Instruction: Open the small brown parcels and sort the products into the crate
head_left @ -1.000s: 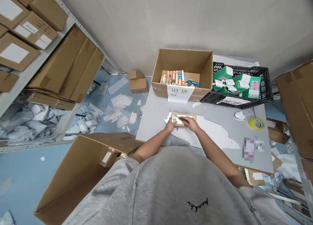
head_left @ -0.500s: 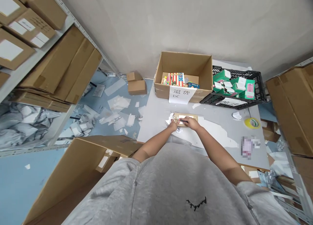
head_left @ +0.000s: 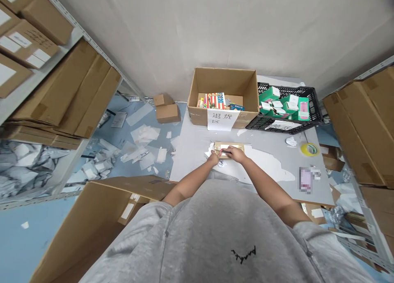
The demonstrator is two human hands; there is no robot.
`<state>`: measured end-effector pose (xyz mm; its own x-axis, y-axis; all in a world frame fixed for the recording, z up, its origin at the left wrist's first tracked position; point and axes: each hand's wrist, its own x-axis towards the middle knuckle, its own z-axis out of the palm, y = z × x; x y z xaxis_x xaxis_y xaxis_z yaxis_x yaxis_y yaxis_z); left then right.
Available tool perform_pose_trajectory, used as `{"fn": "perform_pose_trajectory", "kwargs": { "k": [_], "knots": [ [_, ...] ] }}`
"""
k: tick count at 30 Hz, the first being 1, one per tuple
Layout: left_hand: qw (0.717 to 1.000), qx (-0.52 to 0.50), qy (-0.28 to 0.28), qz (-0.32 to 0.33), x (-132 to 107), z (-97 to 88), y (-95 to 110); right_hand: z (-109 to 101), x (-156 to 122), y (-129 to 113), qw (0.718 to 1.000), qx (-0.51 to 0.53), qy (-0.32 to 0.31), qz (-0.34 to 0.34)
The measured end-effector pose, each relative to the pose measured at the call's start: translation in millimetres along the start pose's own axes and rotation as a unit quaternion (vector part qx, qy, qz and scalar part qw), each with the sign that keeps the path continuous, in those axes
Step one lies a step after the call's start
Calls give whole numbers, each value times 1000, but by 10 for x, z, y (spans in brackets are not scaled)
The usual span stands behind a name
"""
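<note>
A small flat brown cardboard package (head_left: 233,146) with a white label lies on the grey table (head_left: 197,145) in front of me. My right hand (head_left: 236,154) is closed round a dark pen-like tool, whose tip rests on the package's near edge. My left hand (head_left: 214,157) presses on the package's left end with its fingers curled. White paper scraps lie under and beside the package.
An open cardboard box (head_left: 223,95) with colourful items and a paper sign stands at the table's back. Right of it is a black crate (head_left: 285,109) of green boxes. A yellow tape roll (head_left: 309,149) lies at the right. A large open carton (head_left: 92,221) stands at the lower left by shelves.
Both hands stay on the package; the right hand with the tool has shifted slightly left along its edge. The view has drifted a little.
</note>
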<state>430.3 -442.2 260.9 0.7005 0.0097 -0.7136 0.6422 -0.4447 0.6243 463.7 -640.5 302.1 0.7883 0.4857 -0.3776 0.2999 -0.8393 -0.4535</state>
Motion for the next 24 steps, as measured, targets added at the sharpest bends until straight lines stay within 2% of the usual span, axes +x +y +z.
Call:
{"fn": "perform_pose_trajectory", "kwargs": {
  "k": [9, 18, 24],
  "knots": [
    [1000, 20, 4, 10, 31, 8, -14, 1, 9, 5, 1000, -5, 5, 3],
    [999, 32, 10, 6, 11, -1, -8, -116, 33, -31, 999, -28, -15, -8],
    [1000, 23, 16, -2, 3, -2, -3, -121, 25, -58, 999, -41, -12, -1]
  ]
}}
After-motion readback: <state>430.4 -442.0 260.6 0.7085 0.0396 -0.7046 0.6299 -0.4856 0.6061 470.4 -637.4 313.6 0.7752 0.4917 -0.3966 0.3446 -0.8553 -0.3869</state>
